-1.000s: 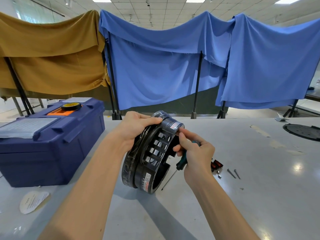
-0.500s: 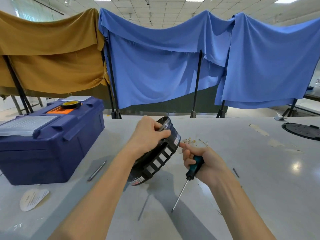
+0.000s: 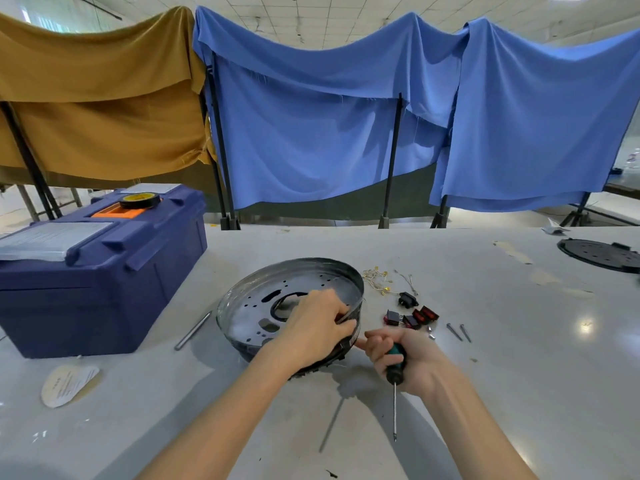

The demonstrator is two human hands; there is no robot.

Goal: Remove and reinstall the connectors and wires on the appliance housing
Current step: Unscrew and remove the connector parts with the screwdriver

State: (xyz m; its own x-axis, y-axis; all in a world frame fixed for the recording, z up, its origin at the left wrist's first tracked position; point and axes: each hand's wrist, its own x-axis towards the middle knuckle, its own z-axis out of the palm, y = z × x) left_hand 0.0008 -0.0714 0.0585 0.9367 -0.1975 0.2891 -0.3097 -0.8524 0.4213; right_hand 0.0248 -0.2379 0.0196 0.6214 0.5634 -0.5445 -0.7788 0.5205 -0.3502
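Observation:
The round black appliance housing (image 3: 263,306) lies tilted on the white table (image 3: 485,393), its open metal inside facing up. My left hand (image 3: 313,329) grips its near right rim. My right hand (image 3: 405,358) holds a green-handled screwdriver (image 3: 394,372), shaft pointing toward me, and its forefinger touches the housing's side. To the right of the housing lie black and red switches (image 3: 414,317), a black socket (image 3: 408,299) and thin yellow wires (image 3: 377,280).
A dark blue toolbox (image 3: 104,271) with a tape roll (image 3: 139,200) on top stands at the left. A metal rod (image 3: 192,330) lies beside the housing, screws (image 3: 459,332) right of the switches, a black round cover (image 3: 602,254) far right, a paper label (image 3: 67,384) near left.
The housing went from upright on its edge to lying tilted with its open side up. The view dropped lower, revealing the switches and wires. My right hand kept the screwdriver.

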